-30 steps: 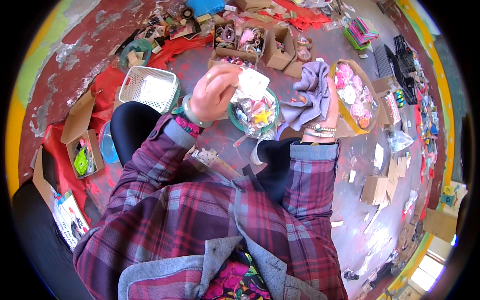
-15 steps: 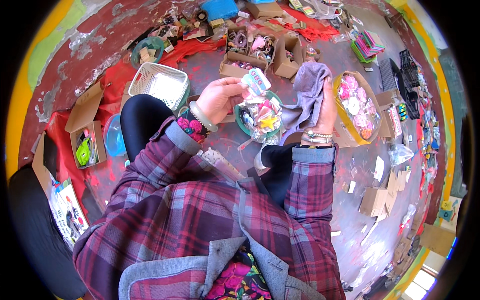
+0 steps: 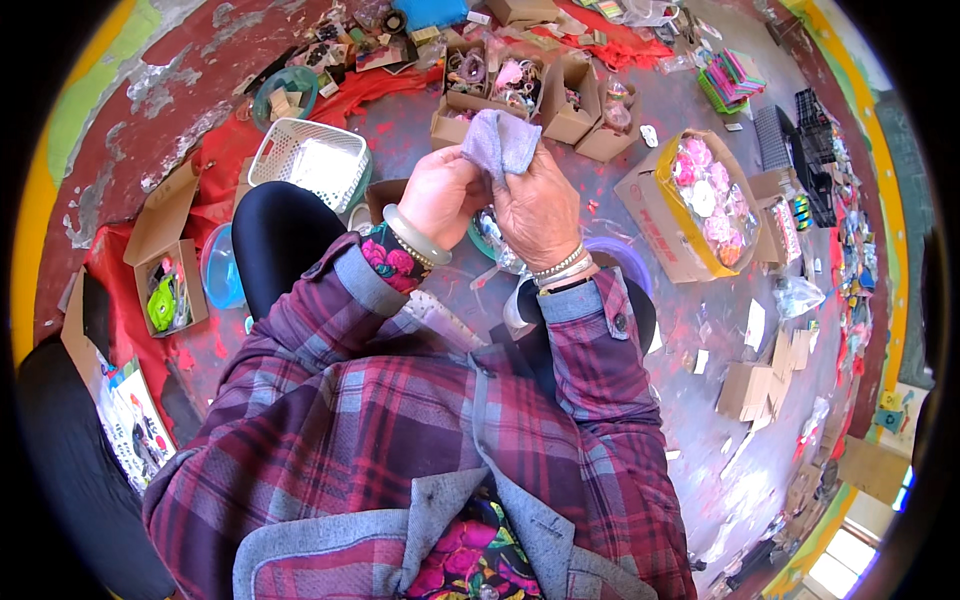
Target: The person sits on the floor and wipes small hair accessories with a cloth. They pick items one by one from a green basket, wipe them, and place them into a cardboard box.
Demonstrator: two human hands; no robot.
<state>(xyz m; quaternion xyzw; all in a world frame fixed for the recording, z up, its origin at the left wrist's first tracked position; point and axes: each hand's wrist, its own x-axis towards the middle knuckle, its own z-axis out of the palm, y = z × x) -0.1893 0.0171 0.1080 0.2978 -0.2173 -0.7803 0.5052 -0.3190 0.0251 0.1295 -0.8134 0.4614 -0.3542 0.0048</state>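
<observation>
Both of my hands meet in front of me around a grey-purple cloth (image 3: 500, 142). My right hand (image 3: 543, 210) is closed on it, fingers folded over its lower part. My left hand (image 3: 437, 195) is closed as well, its fingers curled against the cloth's left edge. What the left fingers grip is hidden by the cloth and the hand; the small pastel card does not show. Below the hands, a green bowl (image 3: 480, 238) of small wrapped pieces is mostly covered. A purple basin (image 3: 622, 262) stands partly behind my right wrist.
An open carton (image 3: 655, 225) of pink flower-like pieces is at the right. Small cardboard boxes (image 3: 572, 118) of accessories stand ahead. To the left are a white basket (image 3: 272, 152), a blue basin (image 3: 220, 268) and a carton (image 3: 187, 262). Scraps and flattened cardboard (image 3: 748, 390) litter the right floor.
My right hand has brought the cloth leftward to my left hand. The pastel card, held up in my left fingers before, is now out of sight.
</observation>
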